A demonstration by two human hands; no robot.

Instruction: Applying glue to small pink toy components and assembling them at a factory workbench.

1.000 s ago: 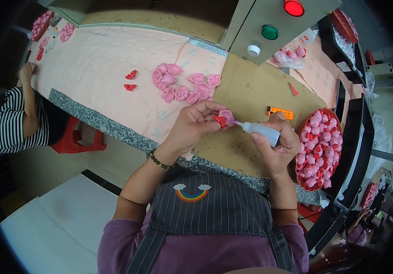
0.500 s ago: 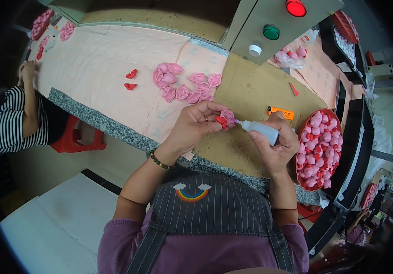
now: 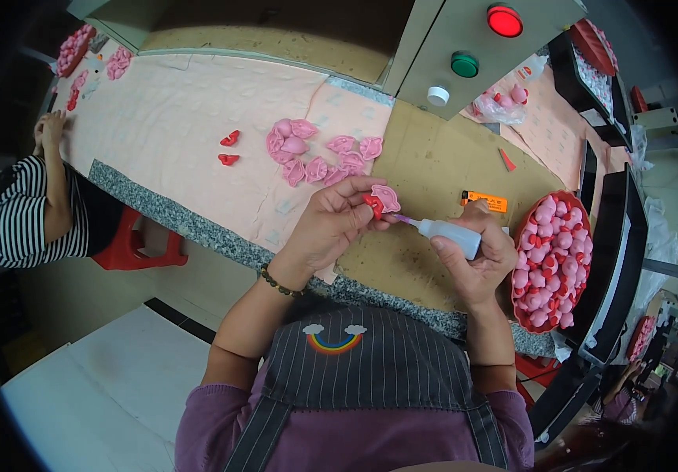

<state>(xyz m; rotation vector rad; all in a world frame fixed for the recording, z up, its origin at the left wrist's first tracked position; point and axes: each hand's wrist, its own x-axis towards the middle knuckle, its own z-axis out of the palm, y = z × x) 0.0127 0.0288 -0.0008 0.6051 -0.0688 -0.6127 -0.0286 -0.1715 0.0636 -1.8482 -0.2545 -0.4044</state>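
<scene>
My left hand (image 3: pixel 329 226) pinches a small pink moulded piece (image 3: pixel 385 197) together with a red bow-shaped piece (image 3: pixel 373 206) between thumb and fingertips. My right hand (image 3: pixel 476 256) is wrapped round a translucent squeeze bottle (image 3: pixel 450 236), tilted so its thin purple-tipped nozzle (image 3: pixel 408 221) points at the lower edge of the pink piece. Whether tip and piece touch, I cannot make out. Beyond the left hand lies a cluster of pink pieces (image 3: pixel 295 146) on the cloth, with two red bow-shaped pieces (image 3: pixel 229 160) to its left.
A red basket (image 3: pixel 515 315) full of pink and red pieces stands at right. An orange lighter (image 3: pixel 484 201) lies beyond my right hand. A grey control box (image 3: pixel 433 63) with buttons rises at the back. At far left sits another person in a striped top (image 3: pixel 20 220).
The pink piece has turned in my left hand and shifted slightly left, showing its open side. The nozzle now points at its lower edge instead of its right side.
</scene>
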